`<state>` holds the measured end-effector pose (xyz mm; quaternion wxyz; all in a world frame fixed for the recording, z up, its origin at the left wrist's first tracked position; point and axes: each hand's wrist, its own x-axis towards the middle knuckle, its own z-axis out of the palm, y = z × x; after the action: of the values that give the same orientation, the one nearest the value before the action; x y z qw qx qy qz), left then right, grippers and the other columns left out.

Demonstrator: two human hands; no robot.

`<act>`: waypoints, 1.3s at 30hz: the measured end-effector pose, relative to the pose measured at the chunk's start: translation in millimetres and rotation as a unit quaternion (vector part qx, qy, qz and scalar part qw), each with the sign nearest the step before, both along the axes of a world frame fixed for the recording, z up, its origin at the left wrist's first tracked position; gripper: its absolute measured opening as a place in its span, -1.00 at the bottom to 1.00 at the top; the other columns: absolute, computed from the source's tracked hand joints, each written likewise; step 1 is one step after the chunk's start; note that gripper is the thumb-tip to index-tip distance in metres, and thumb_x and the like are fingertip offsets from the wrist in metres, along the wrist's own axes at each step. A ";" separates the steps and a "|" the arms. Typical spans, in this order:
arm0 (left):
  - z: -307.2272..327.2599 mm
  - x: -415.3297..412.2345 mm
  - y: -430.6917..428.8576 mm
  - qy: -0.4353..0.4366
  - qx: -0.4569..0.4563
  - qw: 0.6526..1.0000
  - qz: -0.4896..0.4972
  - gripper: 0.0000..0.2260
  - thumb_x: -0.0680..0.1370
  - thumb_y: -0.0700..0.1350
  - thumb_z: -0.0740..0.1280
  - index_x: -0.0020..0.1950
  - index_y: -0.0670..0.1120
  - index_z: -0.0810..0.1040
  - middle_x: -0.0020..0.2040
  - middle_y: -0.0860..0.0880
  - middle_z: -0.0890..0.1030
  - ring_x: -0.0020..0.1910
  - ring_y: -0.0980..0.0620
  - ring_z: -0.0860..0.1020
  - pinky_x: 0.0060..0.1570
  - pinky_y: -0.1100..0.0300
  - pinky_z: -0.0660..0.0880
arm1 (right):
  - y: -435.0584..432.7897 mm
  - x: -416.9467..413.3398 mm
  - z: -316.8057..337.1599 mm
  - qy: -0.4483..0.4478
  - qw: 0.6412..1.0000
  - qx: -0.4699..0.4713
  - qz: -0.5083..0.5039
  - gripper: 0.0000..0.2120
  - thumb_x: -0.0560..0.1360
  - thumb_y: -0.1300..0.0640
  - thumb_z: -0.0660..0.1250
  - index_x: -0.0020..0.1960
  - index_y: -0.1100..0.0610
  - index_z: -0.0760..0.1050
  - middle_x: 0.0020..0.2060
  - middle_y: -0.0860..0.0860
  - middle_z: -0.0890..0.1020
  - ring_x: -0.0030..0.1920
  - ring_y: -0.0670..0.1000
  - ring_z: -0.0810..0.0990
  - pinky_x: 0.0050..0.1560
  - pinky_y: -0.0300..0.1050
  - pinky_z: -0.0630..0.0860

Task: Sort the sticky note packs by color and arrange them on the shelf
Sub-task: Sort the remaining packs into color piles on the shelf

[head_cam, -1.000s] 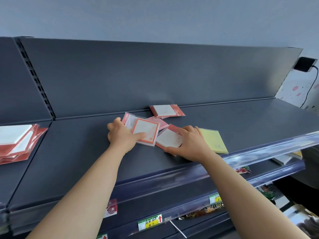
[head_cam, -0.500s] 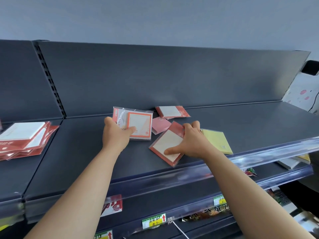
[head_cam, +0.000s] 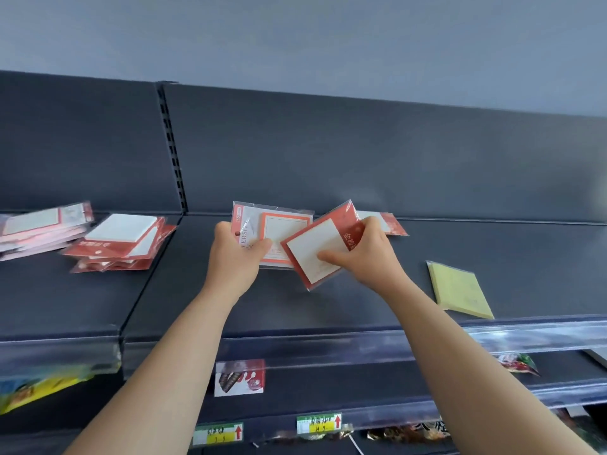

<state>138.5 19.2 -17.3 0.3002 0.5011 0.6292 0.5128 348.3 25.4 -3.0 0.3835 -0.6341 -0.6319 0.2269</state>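
Over dark shelf (head_cam: 328,300), left fingers (head_cam: 261,246) grip level orange-bordered pack (head_cam: 287,224); right fingers (head_cam: 328,257) pinch red pack (head_cam: 313,243) (tilted up-right).

I see even, soft daylight, no harsh shadows; glare streaks the clear shelf-edge strip (head_cam: 427,339), edges bow from the wide lens, slight motion blur at left.

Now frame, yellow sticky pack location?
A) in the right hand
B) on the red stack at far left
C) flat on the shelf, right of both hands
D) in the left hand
C: the yellow pack lies flat on the shelf, untouched and apart from the right hand, which grips a red-backed pack.
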 end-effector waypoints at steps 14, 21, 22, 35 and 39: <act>16.2 -148.2 -50.1 -0.024 0.037 0.989 0.138 -0.64 0.47 -0.11 0.43 0.17 -0.06 0.35 -0.02 0.11 0.48 -0.07 0.01 0.56 -0.06 -0.14 0.61 | 6.5 -141.2 26.2 0.098 0.993 0.037 0.044 -0.60 0.32 -0.01 0.57 -0.05 0.09 0.41 -0.17 -0.06 0.57 -0.14 0.00 0.58 -0.17 -0.08 0.56; 16.3 -247.3 -70.9 -0.025 0.023 0.983 0.180 -0.70 0.51 -0.15 0.36 0.16 -0.04 0.32 0.14 -0.02 0.53 0.04 -0.11 0.59 -0.05 -0.14 0.61 | -3.4 -232.1 25.6 0.141 0.988 0.024 0.066 -0.66 0.41 0.13 0.49 0.08 0.10 0.41 -0.05 -0.02 0.59 -0.04 0.04 0.61 -0.04 0.13 0.62; 16.5 -260.0 -72.4 -0.024 0.020 0.983 0.180 -0.71 0.52 -0.17 0.34 0.17 -0.05 0.33 0.14 -0.03 0.53 0.03 -0.10 0.60 -0.07 -0.13 0.62 | -4.8 -243.2 25.0 0.140 0.988 0.027 0.062 -0.67 0.42 0.14 0.47 0.09 0.10 0.41 -0.03 -0.02 0.59 -0.04 0.03 0.61 -0.03 0.11 0.62; 9.3 -376.3 -71.3 0.002 -0.012 0.982 0.187 -0.72 0.54 -0.19 0.29 0.23 -0.06 0.35 0.19 -0.02 0.55 0.05 -0.09 0.58 -0.01 -0.12 0.61 | -8.2 -319.1 9.5 0.138 0.990 0.004 -0.026 -0.73 0.48 0.23 0.28 0.17 0.13 0.38 0.01 0.00 0.55 -0.06 0.10 0.62 -0.16 -0.04 0.56; 0.7 -387.1 -63.1 0.013 -0.027 0.979 0.201 -0.70 0.53 -0.20 0.30 0.25 -0.07 0.37 0.15 -0.03 0.57 0.00 -0.10 0.58 -0.05 -0.11 0.61 | 8.7 -331.6 9.1 0.126 0.992 -0.021 -0.026 -0.83 0.46 0.21 0.25 0.06 0.13 0.39 -0.05 0.01 0.58 -0.09 0.13 0.64 -0.23 -0.04 0.55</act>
<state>-248.6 -43.8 -16.6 0.1962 0.3625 0.7343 0.5394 16.7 34.1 6.1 0.4524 -0.6249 -0.5569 0.3076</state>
